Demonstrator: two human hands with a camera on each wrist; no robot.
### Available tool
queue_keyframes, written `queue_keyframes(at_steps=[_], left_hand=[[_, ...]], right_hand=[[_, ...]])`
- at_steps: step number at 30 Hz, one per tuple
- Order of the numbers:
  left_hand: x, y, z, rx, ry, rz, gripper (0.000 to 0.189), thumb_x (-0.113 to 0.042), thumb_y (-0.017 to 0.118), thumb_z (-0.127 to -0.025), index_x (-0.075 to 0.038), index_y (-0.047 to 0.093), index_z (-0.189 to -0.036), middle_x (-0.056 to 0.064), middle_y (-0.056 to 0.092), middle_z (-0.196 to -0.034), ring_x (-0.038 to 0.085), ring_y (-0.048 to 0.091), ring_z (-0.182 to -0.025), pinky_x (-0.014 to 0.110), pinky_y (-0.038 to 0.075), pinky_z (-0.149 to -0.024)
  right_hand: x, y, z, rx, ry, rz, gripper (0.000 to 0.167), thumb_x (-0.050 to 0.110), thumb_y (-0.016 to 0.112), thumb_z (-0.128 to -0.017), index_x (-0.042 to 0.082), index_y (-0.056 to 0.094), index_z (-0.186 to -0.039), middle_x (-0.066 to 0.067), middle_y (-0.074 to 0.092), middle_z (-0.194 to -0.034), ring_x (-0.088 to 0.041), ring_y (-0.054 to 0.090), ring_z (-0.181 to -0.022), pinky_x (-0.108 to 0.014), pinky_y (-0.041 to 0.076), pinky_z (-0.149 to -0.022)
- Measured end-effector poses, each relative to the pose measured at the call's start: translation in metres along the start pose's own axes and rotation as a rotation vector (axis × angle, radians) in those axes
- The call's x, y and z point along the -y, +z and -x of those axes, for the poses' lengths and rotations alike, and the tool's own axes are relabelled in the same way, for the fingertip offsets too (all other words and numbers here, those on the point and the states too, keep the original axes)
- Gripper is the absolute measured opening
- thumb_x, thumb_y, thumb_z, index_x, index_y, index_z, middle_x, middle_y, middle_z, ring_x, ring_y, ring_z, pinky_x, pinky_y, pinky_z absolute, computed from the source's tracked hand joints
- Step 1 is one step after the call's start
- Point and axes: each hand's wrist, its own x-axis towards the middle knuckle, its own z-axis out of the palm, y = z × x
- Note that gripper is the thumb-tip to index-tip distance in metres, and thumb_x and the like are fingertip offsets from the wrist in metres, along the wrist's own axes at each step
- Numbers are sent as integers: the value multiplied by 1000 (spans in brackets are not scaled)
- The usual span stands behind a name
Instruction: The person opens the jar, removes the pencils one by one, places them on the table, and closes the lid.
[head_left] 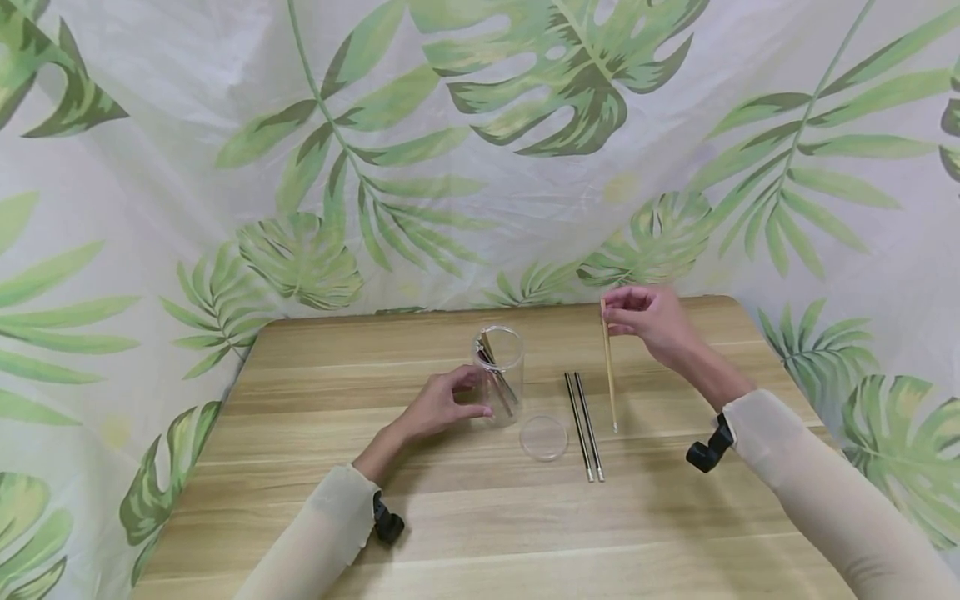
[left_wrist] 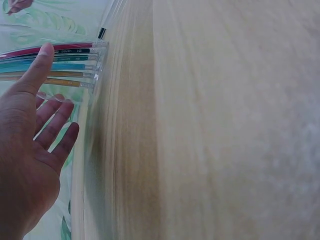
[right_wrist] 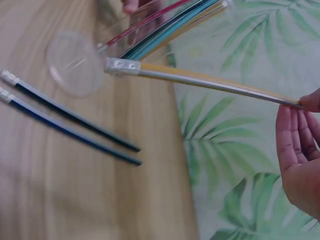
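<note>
Upright on the wooden table is a clear plastic jar [head_left: 517,377], which my left hand [head_left: 433,405] holds from its left side, thumb in front and fingers partly behind the wall. Inside it lean several pencils; the left wrist view shows red, dark, teal and yellow-orange ones [left_wrist: 70,82]. My right hand [head_left: 651,322] pinches a yellow pencil [head_left: 609,367] by its upper end. The pencil hangs nearly vertical, with its silver-banded eraser end [right_wrist: 122,66] down, right of two dark pencils [head_left: 578,427]. Those two lie side by side on the table, silver ends toward me.
A round clear lid [head_left: 544,438] lies flat between the jar and the dark pencils. Behind the far edge of the wooden table [head_left: 465,533] hangs a leaf-patterned cloth [head_left: 420,192]. Each wrist carries a small black camera [head_left: 705,455].
</note>
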Motion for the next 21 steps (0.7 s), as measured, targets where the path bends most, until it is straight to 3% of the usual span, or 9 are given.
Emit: queue_keyframes(at_steps=[8,21], left_hand=[[0,0,0,-1,-2,10,63,-25,94,-82,-10,67,-136,7,73,-131,29,70,-121,44,55,-110],[-2,1,1,-4,-7,13,63,-23,94,-82,-8,67,-136,9,73,-132,30,69,-122,44,54,-110]], right_hand=[[-30,-7,3,-5,101,33,10,-9,70,-96,-5,71,-105,-4,76,-91,-14,74,-83,-31,66,-77],[-77,-12,8,-23,156,53,32,-11,68,-96,-25,57,-122,-2,76,-89,-12,74,-83,-33,67,-80]])
